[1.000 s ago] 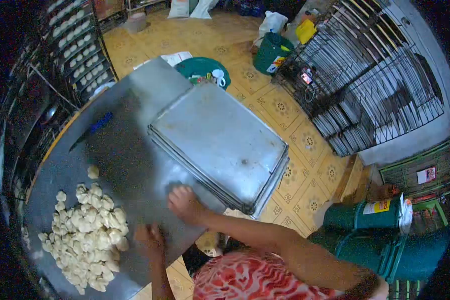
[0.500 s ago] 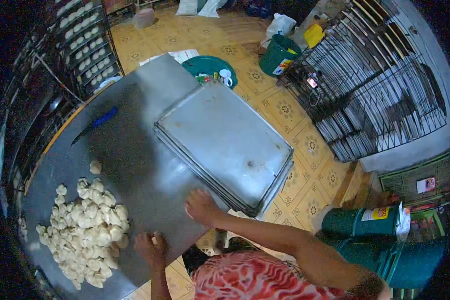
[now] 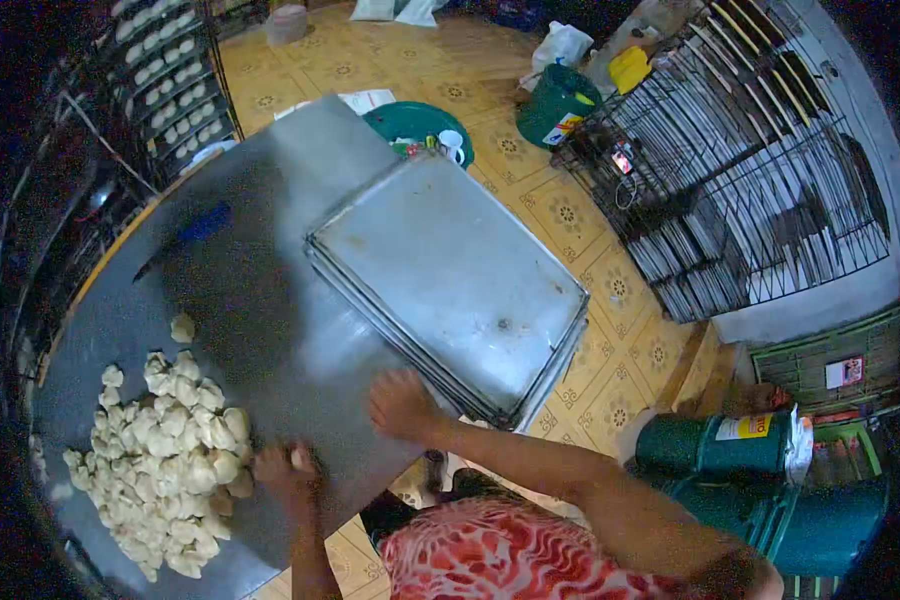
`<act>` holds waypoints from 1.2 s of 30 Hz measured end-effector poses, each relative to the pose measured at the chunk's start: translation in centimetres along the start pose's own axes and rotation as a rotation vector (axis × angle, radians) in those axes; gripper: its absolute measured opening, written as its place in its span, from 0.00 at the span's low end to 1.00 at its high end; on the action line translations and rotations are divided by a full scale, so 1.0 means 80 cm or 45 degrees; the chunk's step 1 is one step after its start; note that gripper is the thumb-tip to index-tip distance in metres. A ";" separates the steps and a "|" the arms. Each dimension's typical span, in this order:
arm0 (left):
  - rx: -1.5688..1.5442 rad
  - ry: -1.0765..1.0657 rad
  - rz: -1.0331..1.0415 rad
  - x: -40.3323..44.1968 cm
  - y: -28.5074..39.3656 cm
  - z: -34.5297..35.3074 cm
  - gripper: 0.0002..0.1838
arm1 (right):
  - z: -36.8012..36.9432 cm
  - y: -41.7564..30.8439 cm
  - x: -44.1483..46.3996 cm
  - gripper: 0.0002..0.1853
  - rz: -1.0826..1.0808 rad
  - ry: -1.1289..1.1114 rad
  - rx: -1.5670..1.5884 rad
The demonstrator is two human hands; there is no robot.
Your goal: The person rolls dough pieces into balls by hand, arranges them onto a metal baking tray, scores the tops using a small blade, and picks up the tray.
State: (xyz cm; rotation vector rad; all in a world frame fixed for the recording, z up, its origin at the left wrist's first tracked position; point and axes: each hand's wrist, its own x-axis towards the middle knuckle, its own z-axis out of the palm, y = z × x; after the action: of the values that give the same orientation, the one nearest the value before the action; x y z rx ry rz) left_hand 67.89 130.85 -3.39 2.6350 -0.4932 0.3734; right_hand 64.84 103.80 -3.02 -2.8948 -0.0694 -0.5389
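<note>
While a heap of pale dough lumps lies on the grey table, the bare left hand curls just beside it, the bare right hand near stacked rectangular metal trays; whether either grip holds anything cannot be told.

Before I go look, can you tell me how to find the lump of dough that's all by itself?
Find the big grey table, then the heap of dough pieces on its left side in this view. Just beyond the heap, toward the blue-handled knife, sits the lone lump. Most neighbours bunch together, but this one has bare tabletop around it.
</note>
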 end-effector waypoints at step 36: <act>-0.132 -0.037 -0.038 0.013 0.010 -0.022 0.12 | -0.003 0.015 0.006 0.10 0.020 -0.014 0.527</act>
State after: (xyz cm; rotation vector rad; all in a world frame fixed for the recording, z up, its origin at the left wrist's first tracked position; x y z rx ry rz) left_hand 68.20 130.68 -1.24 2.5479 -0.4691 0.2929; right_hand 65.31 102.60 -2.88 -2.4926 -0.1411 -0.4446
